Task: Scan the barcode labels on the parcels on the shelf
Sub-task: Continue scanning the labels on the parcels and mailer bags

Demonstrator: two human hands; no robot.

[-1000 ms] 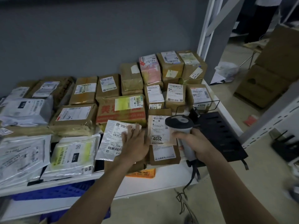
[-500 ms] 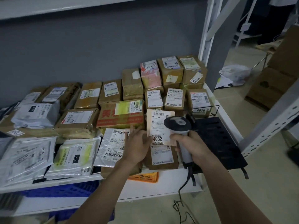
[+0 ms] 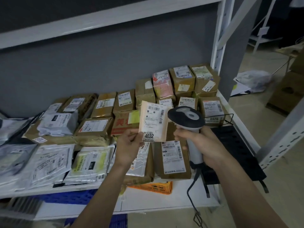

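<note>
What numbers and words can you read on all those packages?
"4032" on the flat tan parcel the left hand holds up.
"4926" on the brown box behind the scanner.
"505 101-16 6A7", roughly, on the front brown parcel.
"010" on the yellow-green bag and on the grey bag.
"47.3", partly blurred, on the back corner box.
Big red characters on the red-printed box, partly hidden.
All other label print is too small or blurred to read.

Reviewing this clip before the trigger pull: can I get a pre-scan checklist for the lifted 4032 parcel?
1. Parcel 4032 held clear of the shelf: ok, left hand pinches its lower corner.
2. Label faces the camera, barcodes uncovered: ok.
3. Scanner firmly held: ok, right hand grips the handle.
4. Scanner window aimed at the label: cannot tell, the head sits beside the parcel.
5. Finger on the trigger: cannot tell, hidden.
6. Cable hangs free: ok.
</note>
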